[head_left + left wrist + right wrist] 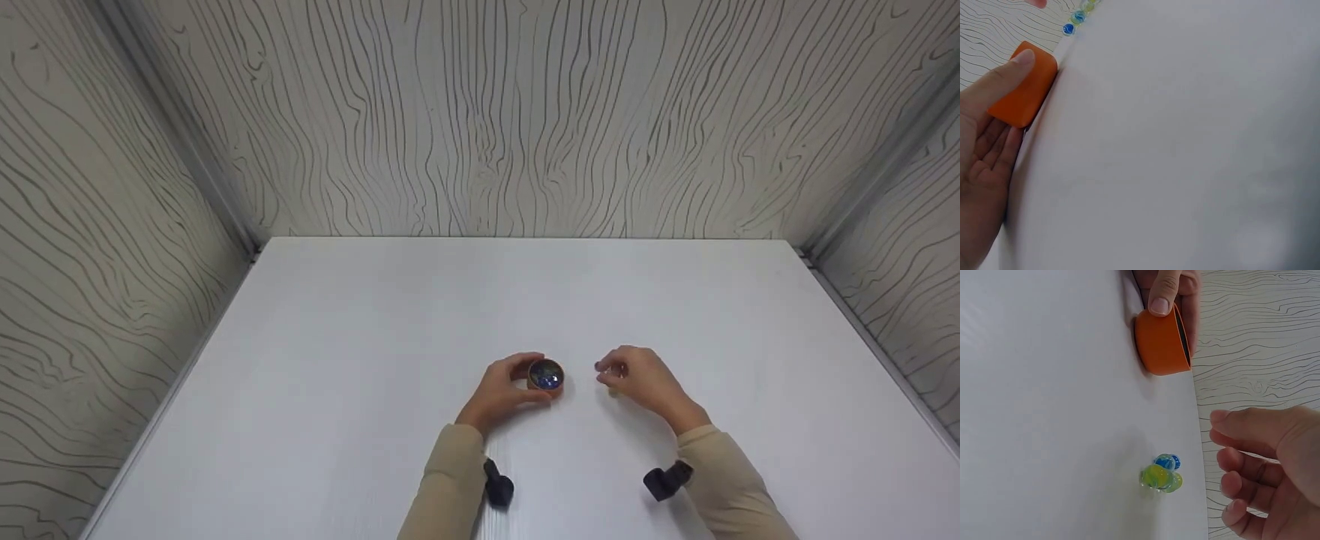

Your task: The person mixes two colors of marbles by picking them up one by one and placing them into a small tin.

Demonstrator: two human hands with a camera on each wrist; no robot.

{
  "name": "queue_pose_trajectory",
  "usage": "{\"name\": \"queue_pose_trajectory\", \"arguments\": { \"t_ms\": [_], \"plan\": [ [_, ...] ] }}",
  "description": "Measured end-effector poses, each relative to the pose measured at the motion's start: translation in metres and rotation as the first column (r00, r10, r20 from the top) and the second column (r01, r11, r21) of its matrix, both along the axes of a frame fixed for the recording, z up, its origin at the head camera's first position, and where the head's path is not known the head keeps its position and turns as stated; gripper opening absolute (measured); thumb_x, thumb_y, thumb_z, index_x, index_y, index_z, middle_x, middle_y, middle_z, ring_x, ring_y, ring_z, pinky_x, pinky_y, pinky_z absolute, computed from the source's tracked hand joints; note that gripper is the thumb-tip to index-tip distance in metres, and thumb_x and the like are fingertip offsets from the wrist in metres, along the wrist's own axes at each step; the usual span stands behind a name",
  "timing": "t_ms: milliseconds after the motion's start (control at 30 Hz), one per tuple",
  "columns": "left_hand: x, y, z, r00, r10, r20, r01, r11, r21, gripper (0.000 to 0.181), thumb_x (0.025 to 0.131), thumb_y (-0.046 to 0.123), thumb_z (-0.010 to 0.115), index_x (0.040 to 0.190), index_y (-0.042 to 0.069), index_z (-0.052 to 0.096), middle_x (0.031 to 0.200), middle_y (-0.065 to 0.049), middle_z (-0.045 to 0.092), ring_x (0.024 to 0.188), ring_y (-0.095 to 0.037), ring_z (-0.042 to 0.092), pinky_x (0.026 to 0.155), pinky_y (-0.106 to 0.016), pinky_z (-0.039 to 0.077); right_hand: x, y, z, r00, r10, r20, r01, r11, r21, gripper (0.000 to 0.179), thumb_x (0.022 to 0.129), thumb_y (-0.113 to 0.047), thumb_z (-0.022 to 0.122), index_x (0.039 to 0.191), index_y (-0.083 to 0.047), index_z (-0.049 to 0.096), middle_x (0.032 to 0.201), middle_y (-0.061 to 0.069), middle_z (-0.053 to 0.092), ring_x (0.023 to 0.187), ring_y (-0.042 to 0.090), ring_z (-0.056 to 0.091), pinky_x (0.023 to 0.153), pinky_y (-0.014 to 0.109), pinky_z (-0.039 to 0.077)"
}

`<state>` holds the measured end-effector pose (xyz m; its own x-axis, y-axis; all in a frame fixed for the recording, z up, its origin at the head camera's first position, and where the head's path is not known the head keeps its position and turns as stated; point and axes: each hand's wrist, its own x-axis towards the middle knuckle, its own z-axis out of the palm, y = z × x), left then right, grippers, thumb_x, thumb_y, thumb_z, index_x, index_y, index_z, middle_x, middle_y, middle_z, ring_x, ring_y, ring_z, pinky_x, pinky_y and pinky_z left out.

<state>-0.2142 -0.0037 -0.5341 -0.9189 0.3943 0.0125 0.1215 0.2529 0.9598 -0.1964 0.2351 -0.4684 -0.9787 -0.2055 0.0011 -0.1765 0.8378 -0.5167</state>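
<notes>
My left hand (504,390) grips a small orange cup (1161,343) standing on the white table, thumb on one side and fingers on the other. Shiny blue pieces (547,379) show inside the cup from above. To the right of it, my right hand (1264,461) hovers with loosely bent fingers, and nothing shows between thumb and fingertips. Below that hand, several clear glass marbles with yellow-green and blue swirls (1157,476) lie bunched on the table. From the left wrist, the marbles (1077,17) appear in a row beyond the cup.
The white table (375,315) reaches back to a panel with a wood-grain line pattern (480,120). Similar panels (97,300) stand at the left and right sides. A dark wrist camera (499,487) sits at each sleeve.
</notes>
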Motion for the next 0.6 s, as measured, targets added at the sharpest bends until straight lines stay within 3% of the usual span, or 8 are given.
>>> {"name": "queue_pose_trajectory", "arguments": {
  "t_ms": [233, 600],
  "plan": [
    [0.0001, 0.0007, -0.0001, 1.0, 0.009, 0.014, -0.009, 1.0, 0.015, 0.064, 0.071, 0.013, 0.084, 0.13, 0.012, 0.058, 0.129, -0.007, 0.064, 0.119, -0.023, 0.063, 0.11, -0.04, 0.044, 0.0026, 0.0043, 0.0001, 0.996, -0.084, 0.013, 0.084, 0.996, 0.004, 0.009, 0.083, -0.011, 0.07, 0.087, -0.003, 0.073, 0.075, 0.005, 0.061, 0.07, 0.013, 0.047, 0.058, 0.021, 0.035],
    [-0.0011, -0.0001, -0.0016, 1.0, -0.009, 0.009, 0.009, 1.0, 0.028, 0.066, 0.072, 0.013, 0.083, 0.132, 0.009, 0.057, 0.13, -0.01, 0.064, 0.119, -0.026, 0.062, 0.11, -0.039, 0.045, 0.0049, 0.009, -0.003, 0.991, -0.117, 0.069, 0.115, 0.993, 0.032, 0.012, 0.083, -0.012, 0.07, 0.087, -0.001, 0.071, 0.074, 0.006, 0.059, 0.07, 0.015, 0.047, 0.06, 0.025, 0.036]
  ]
}}
